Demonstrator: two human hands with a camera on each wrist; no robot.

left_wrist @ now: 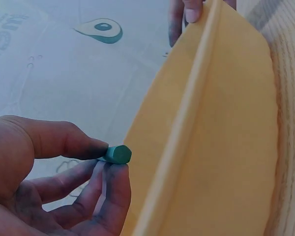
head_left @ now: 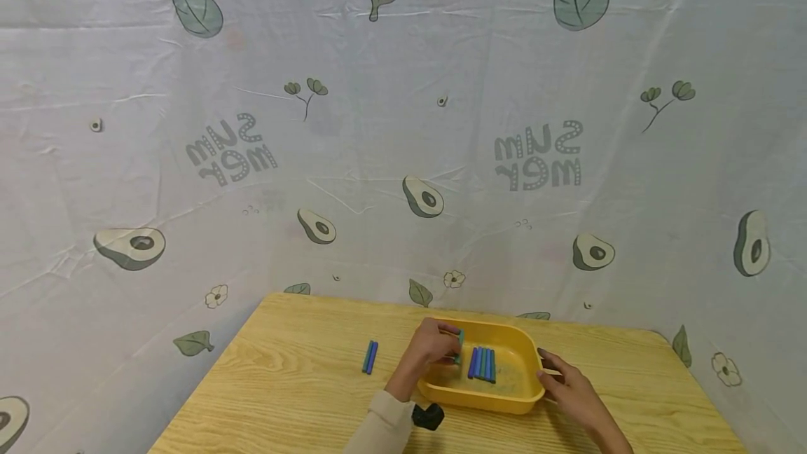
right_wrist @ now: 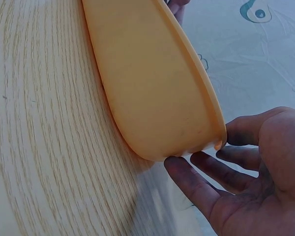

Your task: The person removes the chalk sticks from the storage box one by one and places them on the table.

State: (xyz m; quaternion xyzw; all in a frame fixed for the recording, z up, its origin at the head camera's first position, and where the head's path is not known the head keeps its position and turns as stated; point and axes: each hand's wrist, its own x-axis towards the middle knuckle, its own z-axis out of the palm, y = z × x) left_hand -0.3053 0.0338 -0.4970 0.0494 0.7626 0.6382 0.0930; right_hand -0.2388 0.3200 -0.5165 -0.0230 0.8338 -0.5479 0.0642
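The left hand [head_left: 435, 343] pinches a green stick [head_left: 460, 347] over the left part of the yellow tray [head_left: 466, 398]. In the left wrist view, the left hand [left_wrist: 64, 177] has thumb and fingertips around the green stick [left_wrist: 119, 154], whose end faces the camera. Several blue, purple and green sticks [head_left: 482, 364] lie side by side inside the tray. The right hand [head_left: 570, 394] touches the tray's right end from outside. Its spread fingers rest against the tray [right_wrist: 152, 83] near the rim and lower edge in the right wrist view, where the right hand [right_wrist: 255, 172] shows its palm.
Two sticks [head_left: 370, 357], one green and one blue-purple, lie together on the wooden table [head_left: 302, 363] left of the tray. A pale patterned sheet [head_left: 378, 132] hangs behind the table. A black object [head_left: 428, 417] is by the left sleeve.
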